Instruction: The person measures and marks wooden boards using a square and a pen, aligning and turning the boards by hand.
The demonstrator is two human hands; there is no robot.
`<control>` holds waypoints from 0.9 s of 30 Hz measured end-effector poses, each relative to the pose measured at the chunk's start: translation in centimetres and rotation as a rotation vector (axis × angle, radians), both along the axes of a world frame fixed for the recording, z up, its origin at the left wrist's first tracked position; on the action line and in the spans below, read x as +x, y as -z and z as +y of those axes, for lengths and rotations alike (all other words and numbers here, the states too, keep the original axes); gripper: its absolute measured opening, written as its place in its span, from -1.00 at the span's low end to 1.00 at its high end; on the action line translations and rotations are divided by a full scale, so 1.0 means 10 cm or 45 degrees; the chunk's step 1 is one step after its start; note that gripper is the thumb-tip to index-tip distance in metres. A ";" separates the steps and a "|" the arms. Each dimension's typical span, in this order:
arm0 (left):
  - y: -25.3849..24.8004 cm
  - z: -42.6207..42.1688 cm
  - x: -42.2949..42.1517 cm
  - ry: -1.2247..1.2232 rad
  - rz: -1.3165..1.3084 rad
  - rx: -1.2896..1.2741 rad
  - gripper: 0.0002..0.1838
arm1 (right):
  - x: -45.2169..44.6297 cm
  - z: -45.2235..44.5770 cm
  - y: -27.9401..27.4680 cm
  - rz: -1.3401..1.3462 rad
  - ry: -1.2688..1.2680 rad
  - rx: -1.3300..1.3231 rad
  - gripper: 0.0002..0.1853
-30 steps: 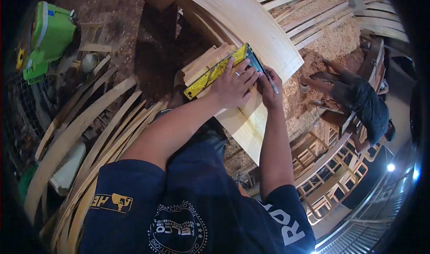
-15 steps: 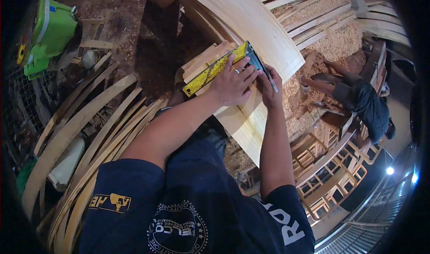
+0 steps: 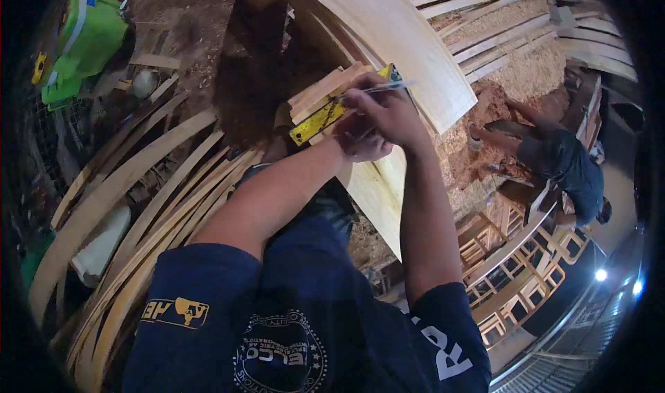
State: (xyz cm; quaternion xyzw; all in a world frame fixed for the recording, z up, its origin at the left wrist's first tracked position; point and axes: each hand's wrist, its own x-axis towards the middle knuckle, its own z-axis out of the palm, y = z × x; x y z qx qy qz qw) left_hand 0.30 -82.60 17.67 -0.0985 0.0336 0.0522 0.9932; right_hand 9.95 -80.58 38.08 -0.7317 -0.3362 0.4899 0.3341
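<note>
My right hand crosses over my left and is closed on a slim, light-coloured pen, blurred by motion. Under it, my left hand has its fingers curled at the lower edge of a yellow try square; the right hand hides part of those fingers. The square lies across a stack of short wooden pieces and a broad pale board. Both hands cover the middle of the square, and only its two ends show.
A wide curved wooden panel lies just beyond my hands. Long curved strips are piled at left, near a green plastic container. At right a co-worker bends over near wooden frames. Shavings cover the ground.
My right hand has moved left and up, over my left hand, with the pen now pointing right. My left fingers, earlier spread on the square, are now curled lower down.
</note>
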 end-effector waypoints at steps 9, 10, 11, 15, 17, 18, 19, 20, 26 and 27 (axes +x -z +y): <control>-0.87 0.37 -0.12 -0.338 0.476 3.688 -0.39 | -0.43 0.39 0.25 0.036 -0.494 -0.086 -0.70; -0.92 0.40 -0.12 -0.215 0.455 3.674 -0.39 | -0.42 0.42 0.20 -0.029 -0.518 -0.128 -0.70; -0.97 0.43 -0.13 -0.091 0.434 3.656 -0.39 | -0.37 0.44 0.17 -0.107 -0.519 -0.140 -0.70; -1.21 0.50 -0.14 0.382 0.313 3.539 -0.38 | 0.02 0.36 0.08 -0.201 -0.338 -0.112 -0.73; -1.07 0.43 -0.12 0.157 0.343 3.564 -0.35 | 0.28 0.39 -0.04 -0.103 -0.173 -0.252 -0.75; -0.99 0.39 -0.13 0.185 0.339 3.520 -0.34 | 0.43 0.36 0.00 -0.227 -0.199 -0.151 -0.78; -0.94 0.37 -0.12 0.211 0.334 3.475 -0.34 | 0.60 0.33 0.07 -0.352 -0.225 -0.051 -0.80; -1.01 0.42 -0.15 -0.091 0.368 3.751 -0.31 | 0.72 0.32 0.07 -0.483 -0.261 0.023 -0.82; -1.06 0.40 -0.17 -0.269 0.480 3.630 -0.27 | 0.42 0.48 -0.14 -0.985 -0.441 -0.285 -0.85; -1.00 0.39 -0.17 -0.309 0.437 3.568 -0.27 | 0.31 0.42 -0.08 -1.047 -0.502 -0.127 -0.85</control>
